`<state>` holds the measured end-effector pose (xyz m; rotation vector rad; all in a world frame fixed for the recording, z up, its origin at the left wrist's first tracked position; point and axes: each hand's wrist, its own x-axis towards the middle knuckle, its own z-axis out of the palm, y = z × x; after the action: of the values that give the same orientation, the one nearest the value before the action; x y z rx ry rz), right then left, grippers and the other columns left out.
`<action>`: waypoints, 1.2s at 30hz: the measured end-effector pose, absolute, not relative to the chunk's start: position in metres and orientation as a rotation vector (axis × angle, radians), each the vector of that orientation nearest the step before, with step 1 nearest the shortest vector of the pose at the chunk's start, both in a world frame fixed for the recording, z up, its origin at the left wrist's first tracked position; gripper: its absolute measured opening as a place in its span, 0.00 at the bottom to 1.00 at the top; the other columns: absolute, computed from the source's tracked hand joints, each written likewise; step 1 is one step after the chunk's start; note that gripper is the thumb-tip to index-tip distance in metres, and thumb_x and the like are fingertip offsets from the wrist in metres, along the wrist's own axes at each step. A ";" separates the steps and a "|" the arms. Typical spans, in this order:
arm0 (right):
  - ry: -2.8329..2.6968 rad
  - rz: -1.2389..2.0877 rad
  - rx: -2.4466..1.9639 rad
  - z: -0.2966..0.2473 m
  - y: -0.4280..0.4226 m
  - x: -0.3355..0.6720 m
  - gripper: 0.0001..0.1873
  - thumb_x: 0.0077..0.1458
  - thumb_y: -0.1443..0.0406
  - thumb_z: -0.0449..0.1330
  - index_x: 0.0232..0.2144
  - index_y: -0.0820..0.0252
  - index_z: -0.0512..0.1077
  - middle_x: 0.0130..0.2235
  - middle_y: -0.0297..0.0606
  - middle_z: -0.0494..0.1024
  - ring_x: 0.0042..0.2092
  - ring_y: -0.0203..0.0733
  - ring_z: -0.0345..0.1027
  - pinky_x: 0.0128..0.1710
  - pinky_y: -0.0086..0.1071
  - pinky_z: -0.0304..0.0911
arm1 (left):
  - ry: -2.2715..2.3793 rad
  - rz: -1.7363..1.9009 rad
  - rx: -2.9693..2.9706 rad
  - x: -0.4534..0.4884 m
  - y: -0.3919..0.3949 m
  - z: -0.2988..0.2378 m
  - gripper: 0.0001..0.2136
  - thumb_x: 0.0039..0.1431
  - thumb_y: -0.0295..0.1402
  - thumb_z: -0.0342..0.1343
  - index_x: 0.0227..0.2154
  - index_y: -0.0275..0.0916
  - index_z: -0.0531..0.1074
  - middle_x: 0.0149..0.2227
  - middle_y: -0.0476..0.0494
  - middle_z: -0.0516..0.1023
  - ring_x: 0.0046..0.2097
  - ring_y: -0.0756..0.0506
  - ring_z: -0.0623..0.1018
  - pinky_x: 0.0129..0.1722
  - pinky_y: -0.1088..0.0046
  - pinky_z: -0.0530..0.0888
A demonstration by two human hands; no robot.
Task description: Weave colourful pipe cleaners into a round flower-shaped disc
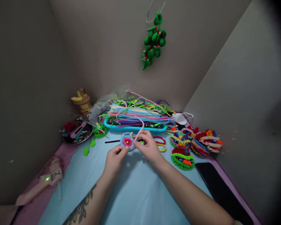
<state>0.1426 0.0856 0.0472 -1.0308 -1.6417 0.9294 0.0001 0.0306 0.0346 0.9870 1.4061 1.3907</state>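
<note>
My left hand point(115, 156) pinches the lower left edge of a round pipe-cleaner flower point(127, 142). The flower has a yellow dot, a pink-red middle and a light blue rim. On its right side, my right hand point(150, 147) is closed with thumb and fingertips on a pale lilac pipe cleaner point(141, 126), whose free end bends up and to the left. Where the strand meets the rim is partly covered by fingers. Both hands hover above the blue cloth point(135, 193). A black stick point(112, 141) lies left of the flower.
Behind the hands stands a blue tray point(135, 128) heaped with pipe cleaners point(140, 114). Scissors point(162, 147) with a red and a yellow loop lie by my right hand. Colourful pieces point(183, 158) and a black phone point(221, 190) sit right; a pink glue gun point(41, 187) and metal plate point(81, 139) left.
</note>
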 end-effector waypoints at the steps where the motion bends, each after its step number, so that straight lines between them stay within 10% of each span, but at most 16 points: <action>1: -1.641 0.946 -1.020 0.047 0.086 0.143 0.03 0.46 0.64 0.62 0.27 0.57 0.75 0.38 0.37 0.68 0.41 0.40 0.64 0.42 0.34 0.61 | 1.408 1.391 0.991 0.000 0.030 0.036 0.18 0.45 0.44 0.61 0.14 0.35 0.67 0.17 0.53 0.60 0.23 0.53 0.59 0.24 0.76 0.56; 19: -1.345 1.129 -0.963 0.035 0.088 0.140 0.09 0.47 0.61 0.62 0.20 0.59 0.70 0.39 0.38 0.67 0.42 0.41 0.64 0.39 0.33 0.62 | 1.551 1.552 1.097 0.004 0.026 0.036 0.12 0.46 0.41 0.61 0.27 0.37 0.71 0.25 0.50 0.69 0.27 0.51 0.68 0.26 0.77 0.64; 36: -1.478 1.145 -0.969 0.040 0.079 0.135 0.04 0.47 0.63 0.59 0.26 0.58 0.70 0.43 0.39 0.67 0.46 0.42 0.64 0.38 0.31 0.61 | 1.250 1.539 0.902 0.011 0.025 0.038 0.38 0.45 0.35 0.64 0.59 0.40 0.54 0.28 0.49 0.77 0.29 0.51 0.76 0.31 0.78 0.70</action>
<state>0.1345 0.0788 0.0400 -0.9686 -1.4778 1.1449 0.0110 0.0253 0.0384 0.9019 1.2495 1.5389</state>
